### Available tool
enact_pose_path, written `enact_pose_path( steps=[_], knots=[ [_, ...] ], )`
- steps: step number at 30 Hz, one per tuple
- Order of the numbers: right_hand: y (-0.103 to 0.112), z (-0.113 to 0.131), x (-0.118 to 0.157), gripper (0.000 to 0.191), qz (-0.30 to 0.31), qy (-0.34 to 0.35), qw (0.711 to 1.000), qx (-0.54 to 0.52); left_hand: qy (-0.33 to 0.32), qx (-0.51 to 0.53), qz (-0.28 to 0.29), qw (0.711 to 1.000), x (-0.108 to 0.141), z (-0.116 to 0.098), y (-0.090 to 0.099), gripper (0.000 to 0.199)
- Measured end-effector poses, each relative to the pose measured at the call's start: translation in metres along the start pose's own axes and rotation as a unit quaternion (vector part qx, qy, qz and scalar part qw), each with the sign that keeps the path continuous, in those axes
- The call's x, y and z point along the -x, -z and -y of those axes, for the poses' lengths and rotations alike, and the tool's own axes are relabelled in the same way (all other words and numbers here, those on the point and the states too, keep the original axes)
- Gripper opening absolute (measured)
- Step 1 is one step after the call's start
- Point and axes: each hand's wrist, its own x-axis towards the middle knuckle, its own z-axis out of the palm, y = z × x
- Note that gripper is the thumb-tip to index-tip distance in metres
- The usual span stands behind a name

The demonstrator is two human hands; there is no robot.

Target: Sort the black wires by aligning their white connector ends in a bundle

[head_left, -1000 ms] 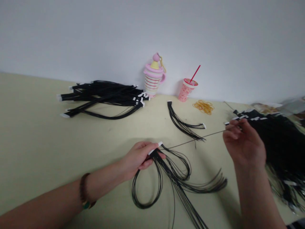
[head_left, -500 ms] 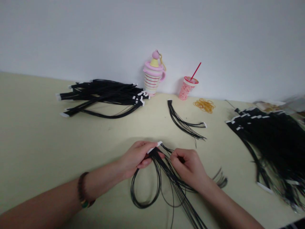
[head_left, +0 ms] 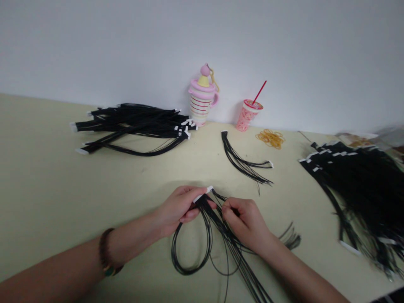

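Between thumb and fingers, my left hand [head_left: 184, 206] grips the white connectors [head_left: 202, 196] of a black cable bundle [head_left: 233, 242]. Part of that bundle curls into a loop below the hand, and the other wires run down to the lower right. Just right of the connectors, my right hand [head_left: 244, 219] is closed in a pinch around some of the black wires; its fingertips partly hide them. A brown bead bracelet [head_left: 105, 252] circles my left wrist.
Black cables with white connectors lie in a pile [head_left: 135, 126] at the back left and a larger pile [head_left: 362, 189] on the right. A small harness [head_left: 241, 162], yellow rubber bands [head_left: 270, 138], a pink striped mug [head_left: 200, 101] and a cup with a straw [head_left: 248, 115] stand or lie behind.
My right hand has moved slightly left, closer to the connectors. My left hand keeps its grip, and the view has shifted slightly.
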Motion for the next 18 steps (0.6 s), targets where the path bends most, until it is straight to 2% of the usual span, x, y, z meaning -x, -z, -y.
enact_pose_path(
  steps=[18],
  knots=[
    [0.0005, -0.0011, -0.0010, 0.023, 0.014, 0.007, 1.000, 0.011, 0.001, 0.005, -0.002, 1.000, 0.0016, 0.0020, 0.0007, 0.032]
  ],
)
